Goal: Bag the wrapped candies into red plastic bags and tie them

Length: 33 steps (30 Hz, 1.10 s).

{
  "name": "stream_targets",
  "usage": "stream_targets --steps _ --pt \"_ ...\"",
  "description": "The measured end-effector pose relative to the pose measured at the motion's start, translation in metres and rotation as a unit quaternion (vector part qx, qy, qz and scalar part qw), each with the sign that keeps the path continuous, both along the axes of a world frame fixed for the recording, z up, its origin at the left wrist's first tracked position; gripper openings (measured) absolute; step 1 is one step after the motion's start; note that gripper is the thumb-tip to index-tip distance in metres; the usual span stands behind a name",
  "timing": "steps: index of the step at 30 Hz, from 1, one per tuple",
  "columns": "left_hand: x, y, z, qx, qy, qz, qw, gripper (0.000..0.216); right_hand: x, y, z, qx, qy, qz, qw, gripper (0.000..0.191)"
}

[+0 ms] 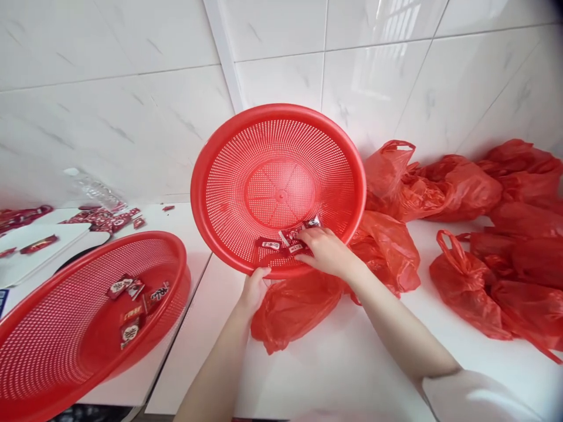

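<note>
A round red plastic basket (246, 146) is tipped up on its edge toward me, against the tiled wall. My left hand (254, 288) grips its lower rim from below. My right hand (322, 251) reaches inside, fingers closed on several small red candy packets (281, 241) lying at the basket's low side. A red plastic bag (292, 308) lies on the white table just under the basket.
A second red basket (53, 316) with several packets (132, 308) inside sits at the lower left. More loose packets (103, 218) are scattered at the back left. Several tied red bags (488, 234) crowd the table's right side. White tiled wall behind.
</note>
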State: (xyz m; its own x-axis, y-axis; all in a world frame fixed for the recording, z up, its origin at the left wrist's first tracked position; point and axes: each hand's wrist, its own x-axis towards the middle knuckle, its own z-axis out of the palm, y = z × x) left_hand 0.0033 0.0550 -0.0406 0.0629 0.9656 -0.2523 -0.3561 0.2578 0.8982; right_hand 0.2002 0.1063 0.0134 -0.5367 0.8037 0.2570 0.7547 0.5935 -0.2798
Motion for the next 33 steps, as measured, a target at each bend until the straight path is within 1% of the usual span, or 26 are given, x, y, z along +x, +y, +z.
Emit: stream_targets --steps 3,5,9,10,11,13,14,18,21,24,27,29,31,33 --pt "0.003 0.000 -0.001 0.008 0.004 -0.010 1.000 0.057 -0.004 0.001 -0.007 0.009 -0.015 0.033 0.999 0.034" --pt "0.003 0.000 -0.001 0.000 0.007 -0.010 1.000 0.055 -0.004 0.001 -0.007 0.008 -0.019 0.053 0.998 0.031" --pt "-0.001 0.002 0.002 -0.021 -0.005 -0.011 1.000 0.056 -0.001 -0.002 -0.001 0.009 0.003 0.130 0.991 0.045" --pt "-0.001 0.002 0.002 -0.022 -0.011 -0.010 1.000 0.056 -0.001 -0.002 0.001 0.005 0.010 0.145 0.989 0.043" --pt "-0.002 0.002 0.003 -0.022 -0.017 -0.009 1.000 0.056 -0.001 -0.003 0.003 -0.004 0.018 0.154 0.988 0.036" --pt "-0.004 0.003 0.002 -0.028 -0.021 -0.010 0.999 0.055 -0.003 -0.005 0.007 -0.035 0.045 0.155 0.986 0.017" --pt "-0.004 0.004 0.002 -0.032 -0.020 -0.012 0.999 0.055 -0.003 -0.007 0.008 -0.052 0.066 0.145 0.986 0.014" --pt "-0.006 0.006 0.000 -0.025 -0.023 -0.002 0.999 0.052 0.001 -0.009 0.016 -0.114 0.147 0.099 0.977 0.029" --pt "-0.005 0.006 0.000 -0.026 -0.049 0.001 0.998 0.048 0.007 -0.007 0.019 -0.156 0.172 0.119 0.965 0.030" --pt "-0.004 0.006 0.000 -0.031 -0.061 -0.017 0.998 0.046 0.011 -0.007 0.017 -0.198 0.139 0.152 0.958 0.029" --pt "-0.003 0.006 -0.001 -0.018 -0.057 -0.011 0.998 0.045 0.010 -0.009 0.013 -0.239 0.042 0.180 0.953 0.030" --pt "-0.003 0.007 -0.001 -0.016 -0.062 -0.002 0.998 0.043 0.008 -0.011 0.011 -0.253 -0.010 0.179 0.951 0.030" --pt "-0.003 0.006 -0.001 -0.023 -0.072 0.000 0.997 0.040 0.006 -0.013 0.010 -0.241 -0.014 0.156 0.958 0.027" --pt "-0.002 0.005 -0.001 -0.026 -0.081 0.000 0.996 0.039 0.001 -0.015 0.009 -0.199 0.037 0.125 0.971 0.025"
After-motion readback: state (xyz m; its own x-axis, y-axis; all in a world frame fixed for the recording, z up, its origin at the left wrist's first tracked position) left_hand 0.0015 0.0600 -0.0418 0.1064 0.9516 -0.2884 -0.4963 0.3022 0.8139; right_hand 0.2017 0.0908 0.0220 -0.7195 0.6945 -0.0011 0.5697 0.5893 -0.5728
